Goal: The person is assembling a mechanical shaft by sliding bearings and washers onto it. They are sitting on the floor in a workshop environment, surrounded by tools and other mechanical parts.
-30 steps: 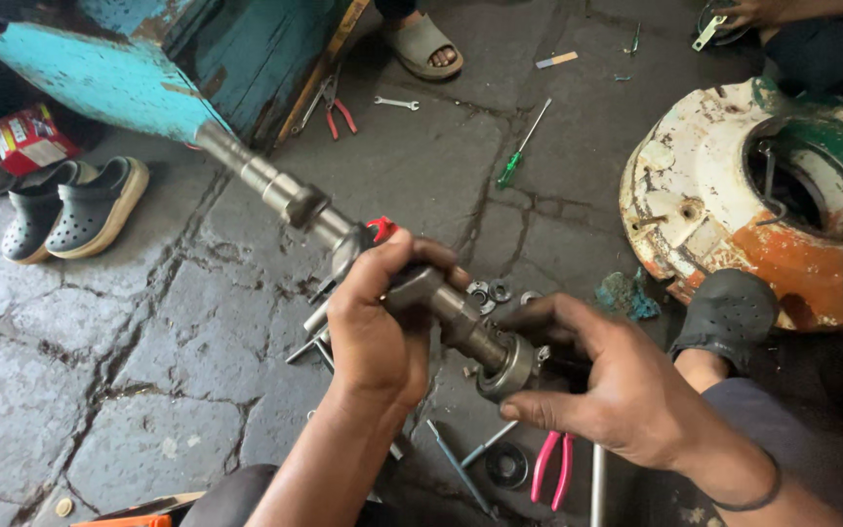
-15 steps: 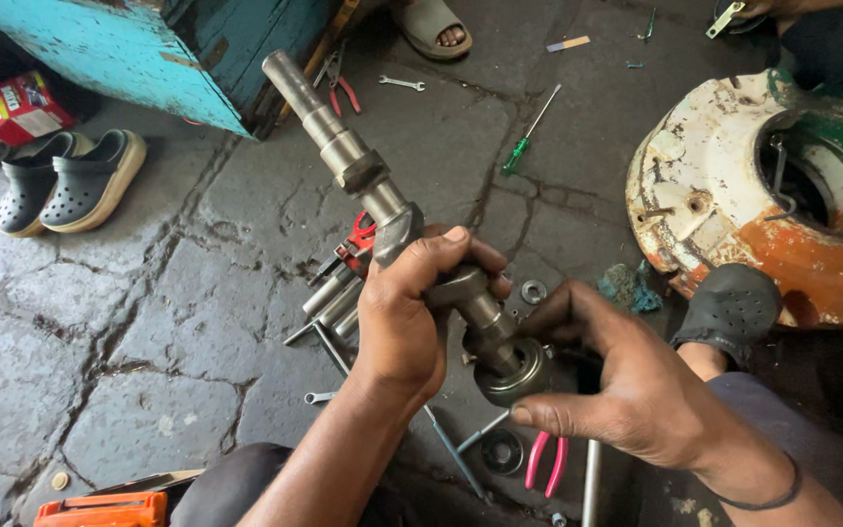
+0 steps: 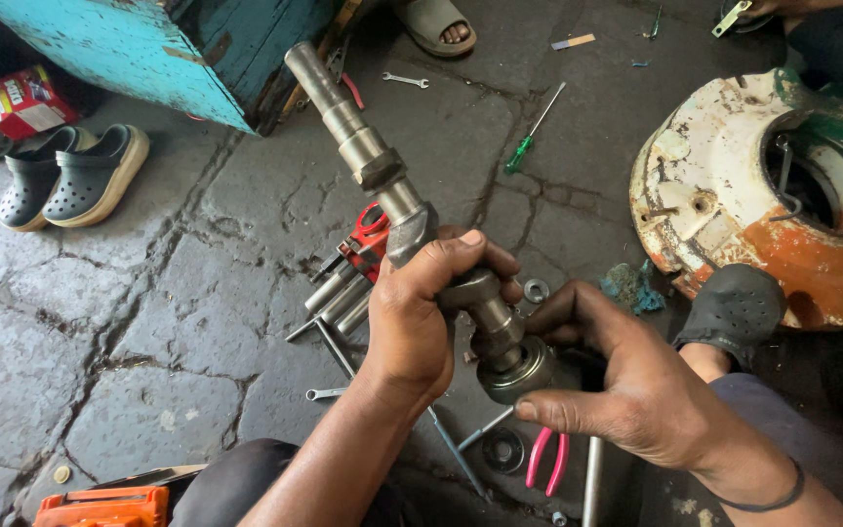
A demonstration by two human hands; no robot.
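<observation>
One long stepped steel shaft (image 3: 412, 224) is up off the ground, slanting from upper left down toward the person's lap. The left hand (image 3: 417, 317) is wrapped tight round its middle, fingers curled over the top. The right hand (image 3: 626, 390) cups the lower end, thumb and fingers closed on the round bearing collar (image 3: 519, 369) there. So two hands, both clamped on the one shaft, close together.

Count the floor: one green-handled screwdriver (image 3: 534, 129), one small spanner (image 3: 404, 80) near the top, another spanner (image 3: 326, 393) by the left forearm, one pair of pink-handled pliers (image 3: 545, 459), one red-handled tool (image 3: 368, 234) beside a cluster of steel rods (image 3: 339, 298), one loose washer (image 3: 537, 290). Two grey clogs (image 3: 70, 176) sit side by side at left, one dark clog (image 3: 734, 307) on the person's own foot at right.

The surface is a cracked stone floor (image 3: 148, 322), grimy. A turquoise crate (image 3: 158, 44) stands upper left, a rusty white and orange wheel hub (image 3: 773, 195) lies right, and an orange case (image 3: 104, 507) pokes in at the bottom edge.
</observation>
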